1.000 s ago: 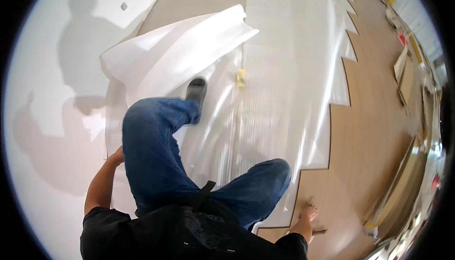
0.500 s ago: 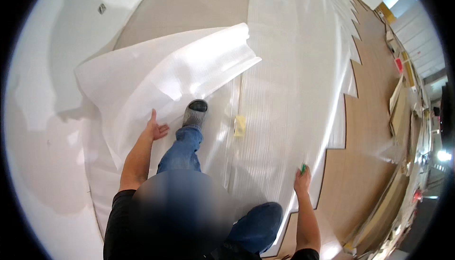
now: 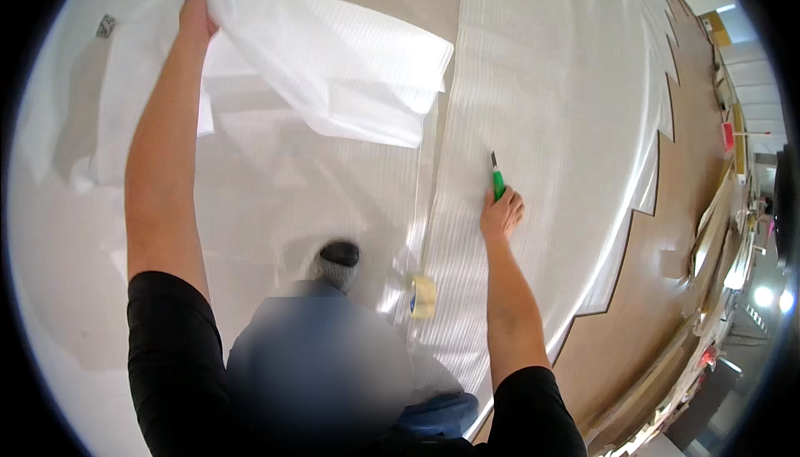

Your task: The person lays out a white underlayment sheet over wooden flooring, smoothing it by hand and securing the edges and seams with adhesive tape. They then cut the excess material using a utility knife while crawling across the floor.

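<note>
My left hand (image 3: pixel 198 17) is stretched far forward, its fingers closed on the edge of a white foam underlay sheet (image 3: pixel 333 53). The sheet's loose end is lifted and folded over the floor ahead of me. In my right hand (image 3: pixel 502 214) is a green utility knife (image 3: pixel 497 180), its dark blade pointing away from me above the laid underlay (image 3: pixel 550 124). The blade looks apart from the held sheet. A roll of yellowish tape (image 3: pixel 423 296) lies beside the seam between two underlay strips, near my shod foot (image 3: pixel 337 257).
Brown floor planks (image 3: pixel 621 324) with a stepped edge run along the right. Beyond them lie long boards and cardboard scraps (image 3: pixel 708 224). A white wall with an outlet (image 3: pixel 105 25) stands on the left. Bright lamps (image 3: pixel 763 296) shine at far right.
My left hand has gone from open above the sheet to gripping its edge farther forward, and the sheet has lifted and folded. My right hand has moved forward and left with the knife.
</note>
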`<move>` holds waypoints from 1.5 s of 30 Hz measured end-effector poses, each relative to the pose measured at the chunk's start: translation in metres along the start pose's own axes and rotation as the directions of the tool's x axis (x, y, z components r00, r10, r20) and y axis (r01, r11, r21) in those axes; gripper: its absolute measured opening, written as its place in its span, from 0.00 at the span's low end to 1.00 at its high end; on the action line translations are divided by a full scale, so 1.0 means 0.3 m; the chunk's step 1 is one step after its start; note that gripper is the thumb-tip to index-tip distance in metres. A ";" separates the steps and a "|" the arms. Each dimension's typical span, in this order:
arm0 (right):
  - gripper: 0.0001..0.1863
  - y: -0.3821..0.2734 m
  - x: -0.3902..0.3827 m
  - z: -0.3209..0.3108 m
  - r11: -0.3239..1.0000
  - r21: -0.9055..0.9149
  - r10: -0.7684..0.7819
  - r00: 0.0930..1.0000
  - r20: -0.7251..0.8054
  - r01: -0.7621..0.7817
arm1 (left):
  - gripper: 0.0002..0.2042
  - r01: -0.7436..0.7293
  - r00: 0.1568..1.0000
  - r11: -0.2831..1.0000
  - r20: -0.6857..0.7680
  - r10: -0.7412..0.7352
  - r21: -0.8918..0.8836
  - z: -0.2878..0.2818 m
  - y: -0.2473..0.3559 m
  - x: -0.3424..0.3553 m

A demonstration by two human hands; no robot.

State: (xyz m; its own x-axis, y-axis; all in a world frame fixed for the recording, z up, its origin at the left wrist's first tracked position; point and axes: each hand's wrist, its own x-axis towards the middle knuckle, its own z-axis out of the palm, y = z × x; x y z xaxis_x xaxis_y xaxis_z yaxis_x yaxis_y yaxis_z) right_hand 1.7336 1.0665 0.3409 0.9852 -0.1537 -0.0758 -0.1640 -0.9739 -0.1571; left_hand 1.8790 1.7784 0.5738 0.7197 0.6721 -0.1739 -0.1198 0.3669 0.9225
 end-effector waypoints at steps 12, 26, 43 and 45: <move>0.28 -0.057 -0.032 0.102 1.000 0.005 0.002 0.988 -0.156 -0.001 | 0.29 0.297 0.866 -0.945 0.455 0.208 -0.134 0.681 0.081 0.508; 0.26 -0.075 0.002 0.127 0.998 0.021 -0.061 0.975 -0.213 0.067 | 0.36 -0.406 0.911 -0.416 0.399 -0.109 0.814 0.577 -0.968 0.552; 0.26 -0.077 -0.016 0.132 0.999 0.045 -0.004 0.984 -0.181 0.013 | 0.39 -0.914 0.393 -0.111 0.783 -0.481 0.391 0.328 -0.940 -0.589; 0.26 -0.081 -0.010 0.138 0.998 0.055 0.005 0.983 -0.181 0.005 | 0.36 -0.934 0.356 -0.192 0.819 -0.450 0.300 0.306 -1.030 -0.482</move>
State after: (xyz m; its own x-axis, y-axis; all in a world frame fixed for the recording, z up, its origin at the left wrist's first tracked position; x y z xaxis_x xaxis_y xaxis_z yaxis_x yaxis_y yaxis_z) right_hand 1.7326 1.0976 0.3041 0.9771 -0.1862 0.1032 -0.1613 -0.9640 -0.2115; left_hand 1.8747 1.5087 0.3456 0.8700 -0.4530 -0.1949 -0.4444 -0.8915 0.0885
